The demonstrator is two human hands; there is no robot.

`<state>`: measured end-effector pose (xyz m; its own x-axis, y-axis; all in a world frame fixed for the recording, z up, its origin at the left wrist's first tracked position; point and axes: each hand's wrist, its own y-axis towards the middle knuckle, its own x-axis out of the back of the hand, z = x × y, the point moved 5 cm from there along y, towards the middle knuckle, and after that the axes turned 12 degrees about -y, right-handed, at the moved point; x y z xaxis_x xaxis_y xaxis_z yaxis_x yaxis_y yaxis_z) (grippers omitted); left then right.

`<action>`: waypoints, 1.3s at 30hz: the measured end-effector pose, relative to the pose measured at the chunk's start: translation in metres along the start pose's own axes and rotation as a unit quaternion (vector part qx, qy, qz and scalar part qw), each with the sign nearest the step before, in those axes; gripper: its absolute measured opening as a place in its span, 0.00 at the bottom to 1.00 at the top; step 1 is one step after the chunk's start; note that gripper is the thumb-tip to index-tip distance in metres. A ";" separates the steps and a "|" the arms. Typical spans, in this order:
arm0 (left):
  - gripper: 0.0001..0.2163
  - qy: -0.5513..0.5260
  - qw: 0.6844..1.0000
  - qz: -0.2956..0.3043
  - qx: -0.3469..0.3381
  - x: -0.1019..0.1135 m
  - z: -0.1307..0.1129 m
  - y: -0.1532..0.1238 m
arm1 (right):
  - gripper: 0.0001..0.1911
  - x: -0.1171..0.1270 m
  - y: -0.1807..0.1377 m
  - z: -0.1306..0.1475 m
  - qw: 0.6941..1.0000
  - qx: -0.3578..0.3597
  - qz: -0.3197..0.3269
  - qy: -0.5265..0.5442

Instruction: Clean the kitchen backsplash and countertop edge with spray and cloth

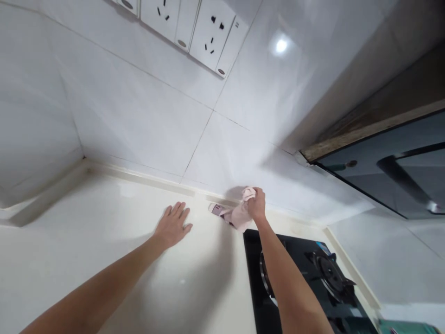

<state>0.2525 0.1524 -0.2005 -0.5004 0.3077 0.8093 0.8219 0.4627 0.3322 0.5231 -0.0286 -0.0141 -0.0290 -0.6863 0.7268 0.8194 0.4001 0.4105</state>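
My left hand [173, 225] lies flat on the cream countertop [104, 241], fingers stretched out toward the back wall, holding nothing. My right hand [256, 204] is closed around a crumpled pale pink cloth [236, 214]. It presses the cloth against the foot of the white tiled wall [243, 153], where the counter's raised back edge runs. Part of the cloth hangs down to the left of the fist and touches the counter beside the stove corner.
A black glass gas hob [295, 283] with burner grates sits under my right forearm. A dark range hood [389, 167] juts out at the right. White wall sockets [208, 32] are mounted high on the tiles. The counter meets a side wall at far left.
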 end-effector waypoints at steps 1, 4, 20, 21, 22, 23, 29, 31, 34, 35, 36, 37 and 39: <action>0.28 -0.001 1.000 -0.002 -0.001 0.001 0.000 0.001 | 0.21 0.005 -0.002 -0.009 0.999 -0.036 -0.014 0.016; 0.27 0.001 1.000 -0.002 0.000 0.002 -0.001 0.003 | 0.24 0.015 -0.009 -0.026 0.989 -0.124 -0.039 0.073; 0.27 0.030 1.000 -0.008 -0.001 0.000 0.009 0.003 | 0.17 0.050 0.010 0.096 0.977 0.135 -0.022 0.166; 0.27 0.034 0.999 -0.003 0.002 0.003 0.007 0.003 | 0.17 0.056 0.014 0.098 0.978 0.136 -0.027 0.157; 0.27 0.037 0.999 0.003 0.006 0.007 0.004 0.003 | 0.18 0.060 0.017 0.095 0.982 0.115 -0.028 0.145; 0.27 0.039 0.999 0.008 0.010 0.010 0.001 0.003 | 0.19 0.062 0.019 0.087 0.988 0.083 -0.023 0.126; 0.27 0.036 0.998 0.040 0.030 0.016 -0.010 0.003 | 0.19 0.040 0.017 0.014 0.993 -0.065 0.095 0.031; 0.27 0.037 0.998 0.048 0.032 0.016 -0.011 0.003 | 0.21 0.032 0.013 0.001 0.989 -0.084 0.120 0.022; 0.27 0.040 0.997 0.061 0.035 0.018 -0.013 0.003 | 0.30 0.024 0.004 -0.005 0.984 -0.084 0.155 0.006; 0.27 0.040 0.996 0.064 0.035 0.019 -0.015 0.003 | 0.33 0.022 -0.001 -0.007 0.982 -0.081 0.173 -0.001; 0.27 0.041 0.996 0.067 0.035 0.020 -0.016 0.003 | 0.36 0.019 -0.008 -0.010 0.978 -0.077 0.195 -0.011; 0.27 0.040 0.996 0.068 0.035 0.021 -0.016 0.003 | 0.37 0.016 -0.016 -0.015 0.972 -0.074 0.222 -0.023; 0.27 0.038 0.996 0.069 0.035 0.022 -0.018 0.003 | 0.37 0.011 -0.037 -0.030 0.959 -0.073 0.270 -0.056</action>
<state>0.2488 0.1460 -0.1731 -0.3595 0.3090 0.8805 0.8591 0.4780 0.1830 0.5095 -0.0690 -0.0382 0.3663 -0.3301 0.8700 0.8034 0.5838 -0.1168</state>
